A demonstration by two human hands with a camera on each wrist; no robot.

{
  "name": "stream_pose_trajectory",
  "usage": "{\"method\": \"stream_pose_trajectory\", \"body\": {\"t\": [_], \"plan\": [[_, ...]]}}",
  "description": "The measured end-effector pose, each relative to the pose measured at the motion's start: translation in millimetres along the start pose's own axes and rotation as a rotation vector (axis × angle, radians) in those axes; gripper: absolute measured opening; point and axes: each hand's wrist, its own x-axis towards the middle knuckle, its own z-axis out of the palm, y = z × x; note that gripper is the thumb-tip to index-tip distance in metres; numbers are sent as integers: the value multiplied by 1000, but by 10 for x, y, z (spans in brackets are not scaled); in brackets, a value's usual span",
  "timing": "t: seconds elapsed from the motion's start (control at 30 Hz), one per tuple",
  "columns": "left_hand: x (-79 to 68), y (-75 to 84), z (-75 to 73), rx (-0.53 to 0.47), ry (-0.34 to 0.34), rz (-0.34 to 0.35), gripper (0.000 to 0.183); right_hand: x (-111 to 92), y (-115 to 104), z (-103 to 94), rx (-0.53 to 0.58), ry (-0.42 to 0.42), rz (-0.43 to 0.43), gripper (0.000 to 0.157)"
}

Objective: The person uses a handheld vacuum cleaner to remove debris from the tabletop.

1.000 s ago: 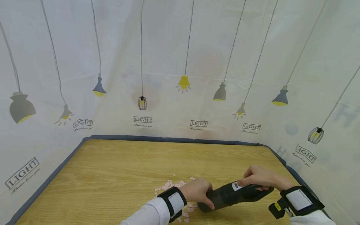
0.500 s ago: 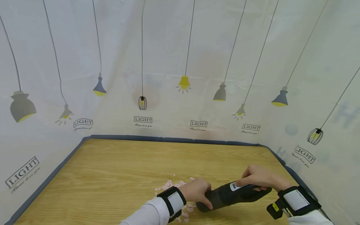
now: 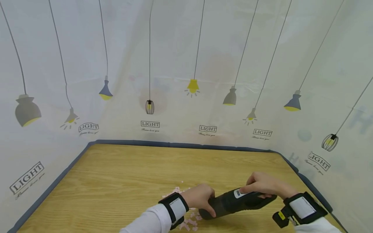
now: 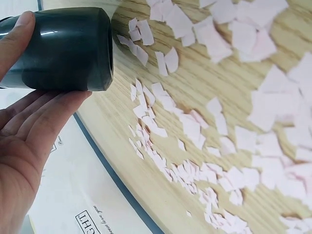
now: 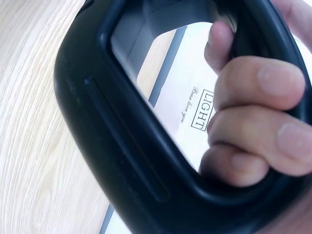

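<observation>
In the head view a black handheld vacuum cleaner [image 3: 225, 204] lies slanted low over the table, its nose pointing left. My right hand [image 3: 263, 185] holds its handle [image 5: 112, 131], fingers curled through the loop in the right wrist view. The thumb rests near a pale label on top. Near the nose, my left hand [image 3: 199, 196] grips the dark, smooth front barrel [image 4: 68, 48], thumb on one side and fingers on the other. Many small pale pink paper scraps [image 4: 275, 102] lie strewn just ahead of the barrel's mouth. My left forearm hides part of them in the head view.
The wooden tabletop [image 3: 122, 174] is bordered by a dark blue edge strip [image 3: 186, 145]. Behind and on both sides stands a pale sheet [image 3: 172, 64] printed with hanging lamps. Camera bands [image 3: 304, 207] are strapped to my wrists.
Both hands and the vacuum cleaner have shifted slightly to the left, bringing its nose farther over the scraps. The grip of each hand looks the same. The head view has turned slightly.
</observation>
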Motion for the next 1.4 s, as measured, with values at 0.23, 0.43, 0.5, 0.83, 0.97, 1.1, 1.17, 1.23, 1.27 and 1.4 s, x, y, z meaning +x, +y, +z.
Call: {"method": "stream_pose_trajectory", "body": {"t": [0.23, 0.43, 0.5, 0.83, 0.97, 1.1, 1.17, 1.23, 1.27, 1.4], "plan": [[-27, -5, -5, -19, -29, -30, 35, 17, -39, 23, -4, 2, -2, 31], [-50, -4, 8, 16, -19, -21, 36, 6, -80, 31, 4, -7, -11, 32], [-56, -4, 11, 20, -21, -19, 37, 2, -87, 34, 1, -13, -9, 32], [-95, 0, 1, 17, -24, 2, 36, -9, -109, 46, -8, -35, -19, 29], [-117, 16, -4, 53, -16, 8, 37, -3, -113, 63, -15, -33, -23, 28], [-136, 19, -10, 55, -21, 7, 38, -1, -139, 79, -16, -33, -34, 28], [-147, 17, -15, 48, -26, 7, 37, 0, -158, 85, -14, -35, -40, 28], [-158, 17, -20, 46, -27, 12, 37, -1, -177, 91, -11, -37, -41, 28], [-164, 17, -22, 46, -26, 15, 37, -2, -185, 94, -8, -38, -43, 28], [-183, 11, -28, 52, -25, 29, 37, -3, -222, 107, -6, -39, -38, 27]]}}
